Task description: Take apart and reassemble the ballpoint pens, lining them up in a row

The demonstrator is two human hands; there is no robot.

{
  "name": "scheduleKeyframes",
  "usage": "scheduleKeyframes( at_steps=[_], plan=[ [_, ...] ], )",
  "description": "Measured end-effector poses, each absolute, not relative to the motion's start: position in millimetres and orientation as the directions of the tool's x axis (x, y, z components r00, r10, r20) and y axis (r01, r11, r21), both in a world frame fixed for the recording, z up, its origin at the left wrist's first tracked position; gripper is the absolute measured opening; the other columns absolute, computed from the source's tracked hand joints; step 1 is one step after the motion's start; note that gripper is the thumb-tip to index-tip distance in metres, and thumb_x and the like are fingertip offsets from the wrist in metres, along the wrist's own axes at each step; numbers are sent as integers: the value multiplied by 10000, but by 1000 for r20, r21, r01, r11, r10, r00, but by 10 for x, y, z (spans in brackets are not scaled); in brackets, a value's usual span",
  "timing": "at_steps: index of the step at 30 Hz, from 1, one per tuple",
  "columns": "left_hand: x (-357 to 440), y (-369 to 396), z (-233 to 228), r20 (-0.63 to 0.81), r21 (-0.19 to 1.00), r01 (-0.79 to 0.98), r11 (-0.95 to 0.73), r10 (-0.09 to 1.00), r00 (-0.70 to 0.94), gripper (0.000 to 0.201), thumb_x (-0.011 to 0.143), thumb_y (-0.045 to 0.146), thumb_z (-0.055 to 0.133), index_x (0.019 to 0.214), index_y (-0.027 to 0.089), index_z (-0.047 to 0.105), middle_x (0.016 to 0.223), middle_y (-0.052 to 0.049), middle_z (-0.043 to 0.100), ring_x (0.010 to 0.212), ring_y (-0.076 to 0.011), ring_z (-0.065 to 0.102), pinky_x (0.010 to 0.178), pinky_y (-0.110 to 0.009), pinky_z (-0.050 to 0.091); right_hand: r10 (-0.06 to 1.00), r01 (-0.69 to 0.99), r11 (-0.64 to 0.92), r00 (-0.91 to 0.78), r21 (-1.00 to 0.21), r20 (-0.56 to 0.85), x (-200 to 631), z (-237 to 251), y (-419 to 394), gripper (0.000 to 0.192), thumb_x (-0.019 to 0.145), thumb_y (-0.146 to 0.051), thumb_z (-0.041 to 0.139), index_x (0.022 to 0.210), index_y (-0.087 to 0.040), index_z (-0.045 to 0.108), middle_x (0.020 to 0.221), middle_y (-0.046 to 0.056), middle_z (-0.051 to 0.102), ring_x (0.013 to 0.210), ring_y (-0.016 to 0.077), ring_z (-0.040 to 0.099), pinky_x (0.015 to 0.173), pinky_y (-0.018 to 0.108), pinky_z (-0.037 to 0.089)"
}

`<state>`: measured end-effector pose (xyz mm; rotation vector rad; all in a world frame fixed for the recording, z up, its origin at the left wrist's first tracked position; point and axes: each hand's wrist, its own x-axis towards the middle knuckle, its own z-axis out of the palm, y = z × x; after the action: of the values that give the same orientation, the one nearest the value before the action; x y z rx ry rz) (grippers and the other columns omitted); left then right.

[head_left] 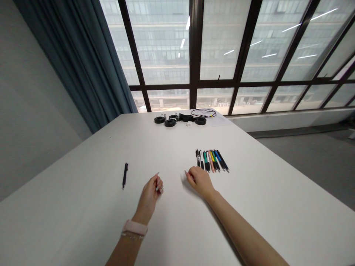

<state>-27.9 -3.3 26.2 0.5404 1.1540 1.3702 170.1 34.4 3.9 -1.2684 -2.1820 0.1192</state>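
My left hand [151, 195] hovers low over the white table [83, 207] with its fingers loosely curled and nothing in it. A single black pen [125, 176] lies to its left, apart from it. My right hand [199, 180] rests on the table with its fingers bent, holding nothing, just below the near end of a row of several pens [212, 161] in black, white, green, pink, yellow and blue. The hand's fingertips are close to the leftmost pens; I cannot tell whether they touch.
At the far end of the table lie several black tape-like rolls [169, 121], a coiled black cable [203, 112] and a sheet of paper. A blue curtain [83, 62] hangs at the left, large windows behind. The table's right edge drops to grey floor [310, 155].
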Motion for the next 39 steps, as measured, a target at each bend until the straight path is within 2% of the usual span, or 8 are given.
scheduleKeyframes(
  at_steps=[5, 9, 12, 15, 21, 39],
  plan=[
    [-261, -42, 159, -195, 946, -301, 124, 956, -218, 385, 690, 422, 645, 493, 199, 401, 418, 69, 370, 372, -60, 334, 394, -189, 277, 823, 676, 565, -424, -473, 377, 1619, 17, 271, 286, 905, -283, 430, 635, -201, 476, 603, -7, 516, 570, 126, 422, 559, 258, 226],
    [-267, -45, 84, -92, 991, -120, 66, 971, -221, 378, 708, 453, 603, 494, 199, 424, 429, 62, 371, 360, -60, 311, 373, -191, 244, 905, 624, 424, -273, -656, 325, 1638, -16, 324, 344, 883, -331, 431, 565, -206, 392, 525, -31, 430, 514, 117, 360, 532, 259, 210],
    [-265, -49, 83, -68, 996, -77, 52, 971, -229, 385, 710, 467, 584, 487, 202, 415, 427, 66, 345, 356, -59, 295, 368, -191, 231, 953, 499, 301, -138, -813, 269, 1667, -70, 402, 373, 868, -392, 431, 548, -216, 354, 494, -44, 383, 501, 118, 348, 521, 255, 227],
    [-255, -53, 98, -85, 995, -62, 72, 967, -241, 377, 707, 472, 572, 495, 202, 416, 435, 69, 341, 364, -58, 298, 370, -188, 230, 969, 367, 244, -63, -898, 238, 1682, -123, 469, 392, 852, -440, 434, 548, -221, 318, 507, -53, 340, 513, 118, 339, 527, 252, 248],
    [-252, -30, 75, -109, 994, 4, 114, 966, -234, 386, 669, 530, 535, 508, 200, 413, 427, 88, 314, 363, -50, 270, 362, -180, 199, 975, 273, 215, -10, -938, 221, 1676, -137, 500, 405, 817, -483, 452, 539, -215, 331, 510, -60, 324, 520, 113, 329, 530, 250, 256],
    [-239, 11, 14, -139, 989, 13, 145, 970, -200, 400, 664, 559, 521, 525, 204, 404, 411, 93, 317, 348, -45, 266, 353, -176, 191, 976, 277, 211, -8, -937, 218, 1699, -142, 512, 397, 801, -468, 467, 526, -212, 342, 496, -58, 345, 517, 111, 342, 517, 241, 275]
  ],
)
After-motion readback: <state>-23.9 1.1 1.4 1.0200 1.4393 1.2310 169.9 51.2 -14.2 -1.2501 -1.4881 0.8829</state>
